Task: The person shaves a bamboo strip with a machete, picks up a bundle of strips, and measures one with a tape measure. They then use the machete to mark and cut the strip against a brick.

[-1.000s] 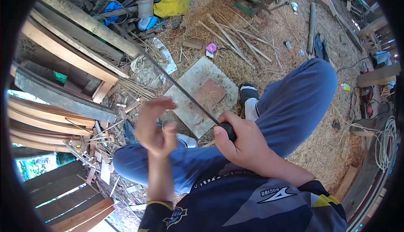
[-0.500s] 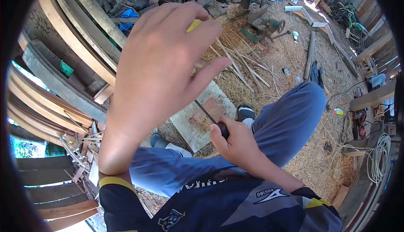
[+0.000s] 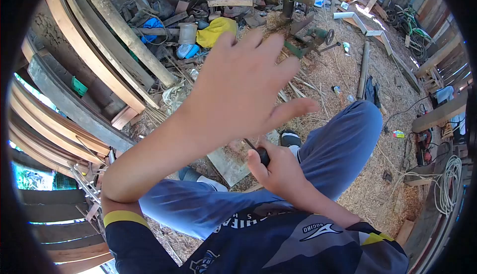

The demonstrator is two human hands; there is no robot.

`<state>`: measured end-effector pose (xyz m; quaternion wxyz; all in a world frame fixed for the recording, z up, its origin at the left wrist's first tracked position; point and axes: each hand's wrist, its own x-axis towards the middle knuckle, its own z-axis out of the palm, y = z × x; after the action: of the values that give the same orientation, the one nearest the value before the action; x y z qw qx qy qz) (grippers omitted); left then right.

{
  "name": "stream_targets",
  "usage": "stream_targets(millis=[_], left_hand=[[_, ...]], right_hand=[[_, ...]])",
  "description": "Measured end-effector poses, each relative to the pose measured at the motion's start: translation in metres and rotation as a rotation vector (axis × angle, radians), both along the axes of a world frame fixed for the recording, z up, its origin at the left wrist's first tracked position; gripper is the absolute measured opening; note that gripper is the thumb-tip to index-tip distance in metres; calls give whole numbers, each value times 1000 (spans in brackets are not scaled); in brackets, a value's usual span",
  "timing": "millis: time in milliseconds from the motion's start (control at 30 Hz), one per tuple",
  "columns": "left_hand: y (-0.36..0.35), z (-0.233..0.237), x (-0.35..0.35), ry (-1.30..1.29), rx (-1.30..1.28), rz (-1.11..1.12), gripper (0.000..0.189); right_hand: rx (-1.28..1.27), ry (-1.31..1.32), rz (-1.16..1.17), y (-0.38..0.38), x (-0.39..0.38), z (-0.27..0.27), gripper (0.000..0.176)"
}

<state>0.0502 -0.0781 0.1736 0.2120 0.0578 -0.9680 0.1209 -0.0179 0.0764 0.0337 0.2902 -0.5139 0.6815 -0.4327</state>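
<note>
My left hand (image 3: 243,85) is raised high in front of me, back toward the camera, with its fingers apart and nothing seen in them. Lower down, my right hand (image 3: 285,172) is wrapped round the black handle of a screwdriver (image 3: 263,157). The tool's thin dark shaft points up and left, and its tip is hidden behind my left hand. Below the hands, between my feet, a pale flat board (image 3: 231,169) lies on the ground, largely covered by my left forearm.
Curved wooden planks (image 3: 89,45) lean along the left. A yellow cloth (image 3: 216,31) and a white bucket (image 3: 188,33) sit among clutter at the back. A green machine (image 3: 313,38) stands beyond on wood shavings. Coiled rope (image 3: 449,184) hangs at right.
My left hand has swung to the right and slightly down, its fingers spreading wider, which uncovers the yellow cloth and bucket. My right hand with the screwdriver has hardly moved.
</note>
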Motion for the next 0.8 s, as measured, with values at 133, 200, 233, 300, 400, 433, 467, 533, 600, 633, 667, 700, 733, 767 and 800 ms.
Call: stream_targets(millis=[133,200,233,300,400,433,467,533,600,633,667,700,733,767,800], left_hand=[[13,24,1,55,-34,-44,51],[6,1,-2,82,-54,-77,50],[-1,-17,-1,19,-20,-52,50],[-11,-34,0,-112,40,-2,50],[-2,-7,2,-73,24,11,48],[3,4,1,-26,15,-23,47],[10,13,-1,14,10,-61,45],[11,16,-2,53,27,-111,42],[6,11,-1,48,71,-137,38],[0,-7,0,9,123,-130,37],[-10,-37,0,-28,170,-123,36],[-10,-34,-3,-67,209,-119,34],[-12,-29,-2,-43,194,-110,33],[-15,-21,0,-7,180,-97,32],[-12,-3,1,34,162,-76,31]], right_hand=[[-10,-11,-14,-3,-1,3,40],[14,23,-4,-1,-3,5,40],[44,49,0,0,-3,6,40],[53,75,-7,2,-4,4,37],[26,52,-24,0,-5,0,34],[40,27,-15,-1,-5,1,38],[59,-4,-10,0,-4,0,42],[24,19,13,0,-3,-2,42],[23,61,25,3,-4,0,39],[35,89,25,5,-4,6,36],[43,120,25,7,-5,9,34],[31,103,12,8,-6,9,34],[19,79,-9,9,-5,7,34],[7,66,-23,9,-7,5,34],[-10,77,-23,6,-10,4,34]])
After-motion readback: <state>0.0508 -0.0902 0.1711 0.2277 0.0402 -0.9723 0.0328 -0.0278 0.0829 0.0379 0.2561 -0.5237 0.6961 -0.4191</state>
